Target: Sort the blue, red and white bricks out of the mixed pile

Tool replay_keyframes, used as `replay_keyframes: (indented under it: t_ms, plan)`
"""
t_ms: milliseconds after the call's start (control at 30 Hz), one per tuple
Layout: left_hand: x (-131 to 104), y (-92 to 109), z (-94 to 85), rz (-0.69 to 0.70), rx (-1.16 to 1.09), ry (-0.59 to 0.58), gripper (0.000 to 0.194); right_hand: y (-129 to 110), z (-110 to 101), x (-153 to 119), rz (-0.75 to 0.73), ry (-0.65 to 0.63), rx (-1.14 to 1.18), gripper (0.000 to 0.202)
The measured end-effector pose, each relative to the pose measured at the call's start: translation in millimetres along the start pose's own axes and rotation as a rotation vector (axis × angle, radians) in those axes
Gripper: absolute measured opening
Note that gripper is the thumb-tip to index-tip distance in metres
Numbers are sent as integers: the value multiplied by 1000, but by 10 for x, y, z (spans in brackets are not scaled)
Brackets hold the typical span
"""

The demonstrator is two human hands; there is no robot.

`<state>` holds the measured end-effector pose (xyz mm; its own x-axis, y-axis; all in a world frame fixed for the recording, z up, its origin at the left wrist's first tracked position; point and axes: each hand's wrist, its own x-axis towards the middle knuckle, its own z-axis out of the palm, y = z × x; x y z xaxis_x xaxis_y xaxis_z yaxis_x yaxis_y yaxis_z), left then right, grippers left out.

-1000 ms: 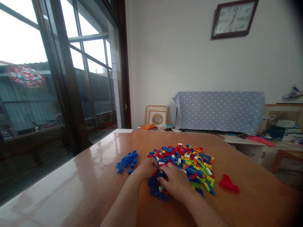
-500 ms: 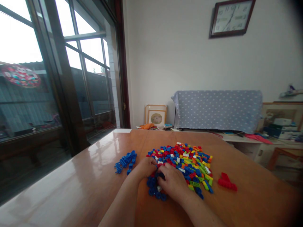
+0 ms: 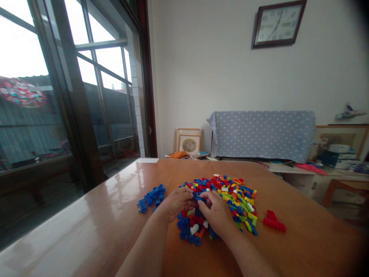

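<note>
Two hands hold one small blue piece [image 3: 196, 197] above a heap of coloured bricks [image 3: 240, 204]
The left hand [image 3: 178, 203] and the right hand [image 3: 216, 211] are both nearly closed, their fingertips pinching this piece between them; its exact shape is partly hidden. On the wooden table [image 3: 109, 234], a joined blue row [image 3: 152, 197] lies left of the heap, and a red assembly [image 3: 273, 222] lies apart on the right

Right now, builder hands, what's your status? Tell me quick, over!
Left hand and right hand: fingertip grip on blue piece, partly hidden. Brick pile crowding close around both. Red piece off to the right, out of the way.
</note>
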<state>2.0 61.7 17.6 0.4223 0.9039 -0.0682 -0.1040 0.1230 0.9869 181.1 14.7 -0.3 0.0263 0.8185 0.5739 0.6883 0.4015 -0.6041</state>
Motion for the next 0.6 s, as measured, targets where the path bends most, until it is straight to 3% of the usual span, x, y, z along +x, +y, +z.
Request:
replay_keyframes:
  t_ms: [100, 233, 367, 600]
  plan:
    - [-3, -5, 20, -24, -198, -30, 27, 40, 13, 3, 6, 53, 56, 17]
    - [-2, -14, 77, -3, -285, -40, 27, 66, 42, 6, 28, 85, 124, 19]
    - [-8, -22, 181, 22, -301, -25, 33, 57, 56, 6, 21, 76, 128, 20]
    - [77, -111, 237, 93, -242, 110, 38, 41, 69, -13, 23, 43, 143, 20]
